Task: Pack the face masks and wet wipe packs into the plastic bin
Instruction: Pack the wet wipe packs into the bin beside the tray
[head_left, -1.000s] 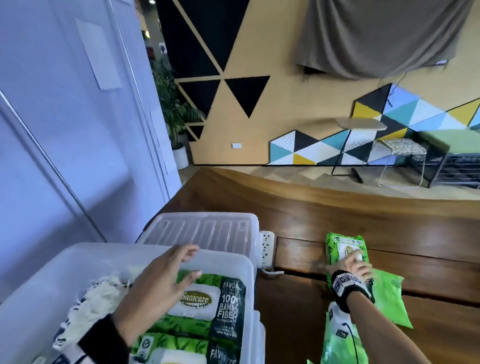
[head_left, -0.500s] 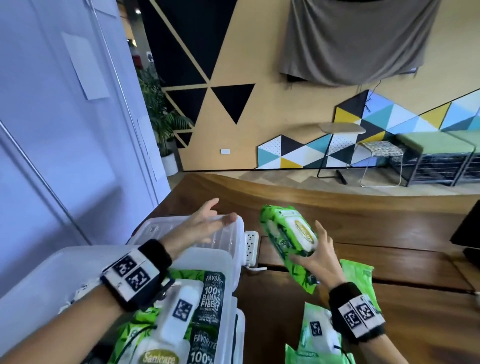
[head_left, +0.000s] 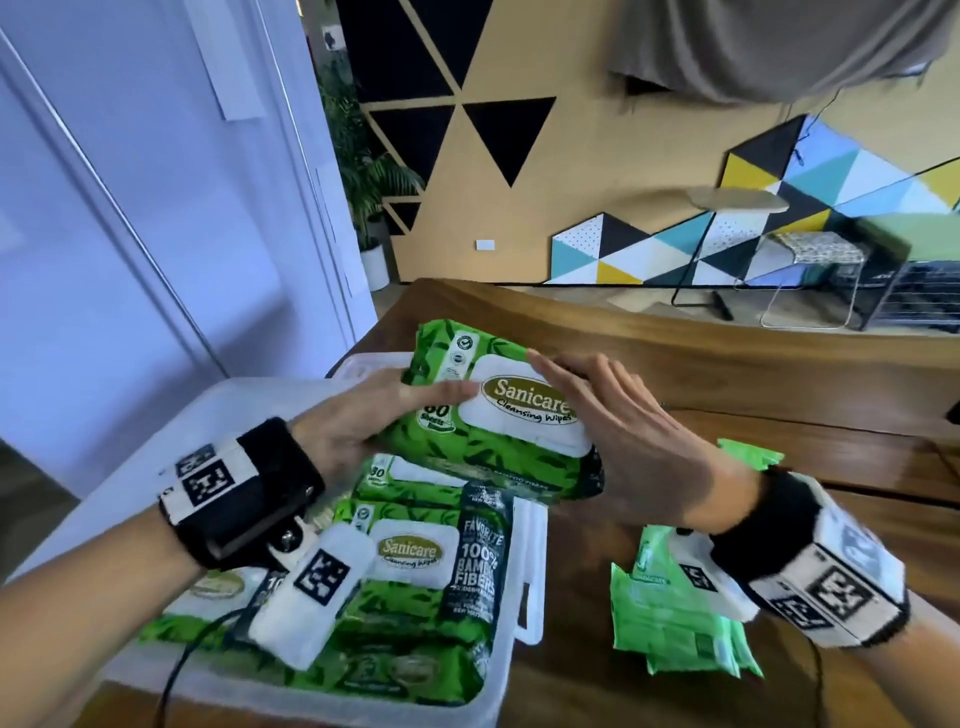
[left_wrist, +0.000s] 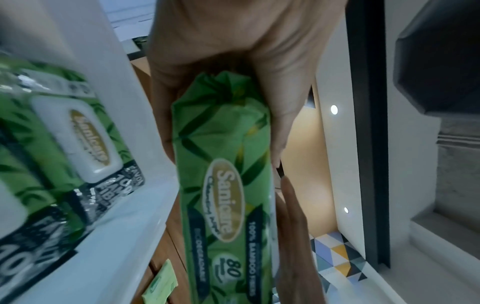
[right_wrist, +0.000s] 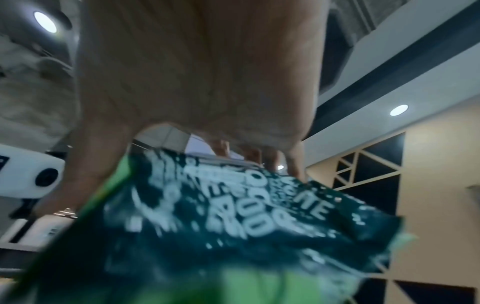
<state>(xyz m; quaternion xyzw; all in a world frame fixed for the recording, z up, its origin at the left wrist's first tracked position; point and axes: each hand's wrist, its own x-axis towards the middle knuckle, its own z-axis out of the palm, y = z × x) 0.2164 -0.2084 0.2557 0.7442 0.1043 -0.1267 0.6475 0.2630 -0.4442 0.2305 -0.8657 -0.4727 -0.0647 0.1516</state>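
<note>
A green Sanicare wet wipe pack (head_left: 498, 415) hangs level over the far end of the translucent plastic bin (head_left: 524, 571). My left hand (head_left: 384, 415) grips its left end, thumb on top. My right hand (head_left: 613, 415) holds the right end, fingers laid over the white flap. The left wrist view shows the pack (left_wrist: 226, 185) edge-on in my left hand (left_wrist: 233, 61). In the right wrist view its dark end (right_wrist: 233, 226) sits under my right hand (right_wrist: 194, 82). Several more wipe packs (head_left: 415, 561) lie in the bin. My left arm hides the bin's left part.
Small light-green packs (head_left: 675, 623) lie on the wooden table (head_left: 779, 395) right of the bin, under my right wrist. The bin's clear lid (head_left: 363, 364) lies behind it. A blue wall (head_left: 156, 234) runs close along the left.
My right hand lifted a wipe pack off the table and carried it left. My left hand rose from the bin and took its other end. Both now hold it above the bin.
</note>
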